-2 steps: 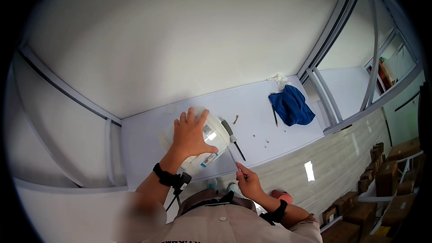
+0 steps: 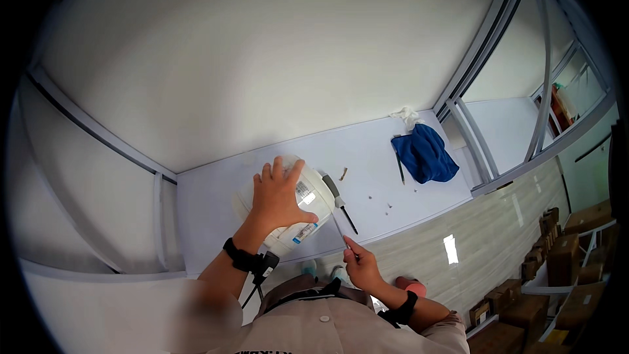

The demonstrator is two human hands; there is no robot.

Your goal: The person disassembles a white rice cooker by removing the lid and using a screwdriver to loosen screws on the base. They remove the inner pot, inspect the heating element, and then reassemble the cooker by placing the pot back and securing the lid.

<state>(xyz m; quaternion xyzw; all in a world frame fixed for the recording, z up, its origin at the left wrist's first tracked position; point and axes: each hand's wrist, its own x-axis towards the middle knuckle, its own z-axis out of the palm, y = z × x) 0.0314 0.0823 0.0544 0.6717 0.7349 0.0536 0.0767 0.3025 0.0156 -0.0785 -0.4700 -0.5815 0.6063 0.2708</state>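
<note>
While a big plain off-white wall (image 2: 282,59) stands at the far side, a long, flat, pale bench (image 2: 377,157) runs from left to right in front of it. A shiny, pale, streaky floor (image 2: 426,229) shows on the near right. Brown cardboard boxes (image 2: 524,314) fill the near right corner.

A round, white plastic machine (image 2: 318,200) with a grey part on its right side is on the left half of the bench, by the near edge. A dark blue, bunched-up cloth (image 2: 427,157) lies at the right end of the bench.

The left hand (image 2: 275,200) is on top of the machine. Its fingers are spread wide, with the thumb out to the right. The right hand (image 2: 363,269) is by the near edge, to the right of the machine. Its fingers are curled and pinch a thin, silvery tool (image 2: 346,242). I cannot tell if the tool's tip touches the machine.

A crumpled white rag (image 2: 407,116) sits just past the blue cloth. A thin, dark stick (image 2: 399,160) lies along the blue cloth's left side. A thin, black rod (image 2: 351,221) is just right of the machine. A small brown bit (image 2: 343,174) lies farther back, and tiny grey bits (image 2: 389,206) are dotted to the right.
</note>
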